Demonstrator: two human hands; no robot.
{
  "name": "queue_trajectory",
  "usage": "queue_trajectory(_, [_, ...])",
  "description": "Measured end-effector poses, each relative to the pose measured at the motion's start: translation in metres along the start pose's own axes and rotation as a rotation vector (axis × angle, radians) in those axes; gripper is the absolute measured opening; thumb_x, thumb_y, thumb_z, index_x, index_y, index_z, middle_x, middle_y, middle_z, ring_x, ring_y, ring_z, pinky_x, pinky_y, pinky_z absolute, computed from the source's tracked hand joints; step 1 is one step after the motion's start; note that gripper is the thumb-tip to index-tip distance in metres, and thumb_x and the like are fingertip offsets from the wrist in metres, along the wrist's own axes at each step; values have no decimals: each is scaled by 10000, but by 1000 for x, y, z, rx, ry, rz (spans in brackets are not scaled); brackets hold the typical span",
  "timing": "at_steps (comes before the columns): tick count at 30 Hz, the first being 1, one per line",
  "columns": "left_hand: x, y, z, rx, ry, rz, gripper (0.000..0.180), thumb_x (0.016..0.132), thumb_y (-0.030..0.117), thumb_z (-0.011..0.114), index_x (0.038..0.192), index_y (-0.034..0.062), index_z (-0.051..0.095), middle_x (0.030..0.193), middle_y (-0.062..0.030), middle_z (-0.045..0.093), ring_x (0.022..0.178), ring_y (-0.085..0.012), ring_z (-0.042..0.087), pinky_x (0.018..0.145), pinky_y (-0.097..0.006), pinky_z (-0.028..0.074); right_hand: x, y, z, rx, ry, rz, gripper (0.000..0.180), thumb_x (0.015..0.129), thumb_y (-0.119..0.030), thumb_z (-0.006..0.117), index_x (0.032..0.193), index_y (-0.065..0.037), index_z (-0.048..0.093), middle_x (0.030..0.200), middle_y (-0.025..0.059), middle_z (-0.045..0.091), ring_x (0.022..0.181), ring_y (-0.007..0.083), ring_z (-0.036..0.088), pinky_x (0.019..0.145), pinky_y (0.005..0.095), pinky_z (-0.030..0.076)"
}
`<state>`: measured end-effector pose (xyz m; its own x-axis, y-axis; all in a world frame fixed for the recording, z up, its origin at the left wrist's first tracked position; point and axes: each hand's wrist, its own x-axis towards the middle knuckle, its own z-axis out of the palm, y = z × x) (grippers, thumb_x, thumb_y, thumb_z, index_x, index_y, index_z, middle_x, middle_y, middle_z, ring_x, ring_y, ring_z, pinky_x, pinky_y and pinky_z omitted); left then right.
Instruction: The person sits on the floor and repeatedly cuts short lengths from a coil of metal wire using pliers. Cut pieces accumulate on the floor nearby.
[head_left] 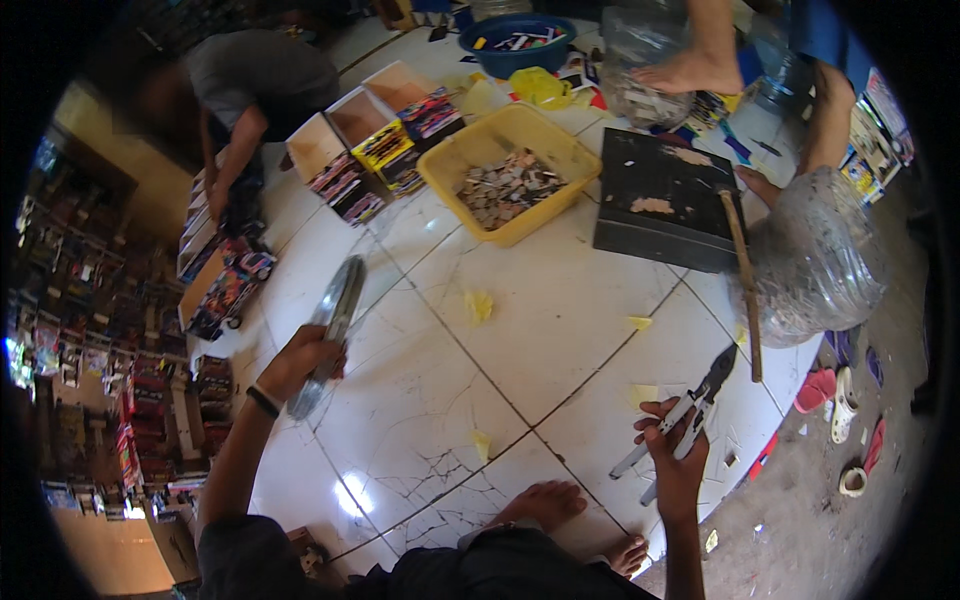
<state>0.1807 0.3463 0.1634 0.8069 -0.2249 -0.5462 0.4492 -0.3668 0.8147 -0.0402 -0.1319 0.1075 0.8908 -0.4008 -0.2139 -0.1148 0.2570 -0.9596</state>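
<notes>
My left hand (298, 364) grips a long, flattened silvery coil (343, 300) that looks like metal wire, tilted above the white tiles. On the right, my right hand (676, 448) is closed around pliers with pale grey handles and black jaws (718, 372). Their two handles stand apart, and the jaws point away from me. Nothing shows between the jaws. Yellow scraps (478, 306) lie on the tiles between my hands. Beyond them stands a yellow basin (440, 186) with many small flat pieces (510, 190) in it.
A black box (660, 185) and a wooden stick (742, 290) are at the right, beside a clear bag (825, 255). Open-topped printed boxes (375, 145) stand far left of centre. A co-worker (262, 85) bends over toy trucks (232, 285). Another person's foot (690, 75) is at the back.
</notes>
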Motion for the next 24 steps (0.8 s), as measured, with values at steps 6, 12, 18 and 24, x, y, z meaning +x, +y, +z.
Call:
queue_trajectory(6, [0, 52, 40, -199, -98, -107, 168, 911, 38, 606, 1050, -51, 573, 925, -124, 632, 819, -219, 673, 738, -313, 561, 7, -1, -1, -159, -308, 181, 345, 904, 12, 656, 1237, -10, 565, 1268, 152, 671, 1008, 202, 698, 856, 336, 558])
queue_trajectory(12, [-8, 69, 101, -279, -187, -147, 170, 935, 21, 657, 1077, -37, 583, 967, -123, 657, 858, -230, 701, 775, -329, 578, -11, 14, 49, -93, -657, 276, 463, 945, -13, 658, 1391, 5, 537, 1353, 119, 631, 1248, 215, 611, 1041, 377, 500])
queue_trajectory(18, [11, 75, 168, -422, -343, -135, 175, 952, 33, 658, 1099, -28, 588, 1012, -125, 668, 936, -247, 707, 866, -355, 587, -30, 27, 105, 72, -809, 302, 446, 957, -245, 739, 1331, -76, 565, 1184, 75, 621, 1102, 173, 582, 976, 362, 473])
queue_trajectory(24, [31, 84, 196, -446, -318, -80, 148, 965, 67, 649, 1077, -9, 590, 1031, -117, 670, 966, -260, 707, 870, -372, 586, -39, 38, 110, -63, -846, 480, 453, 968, -315, 720, 1315, -64, 570, 1124, 55, 632, 958, 112, 584, 853, 300, 494])
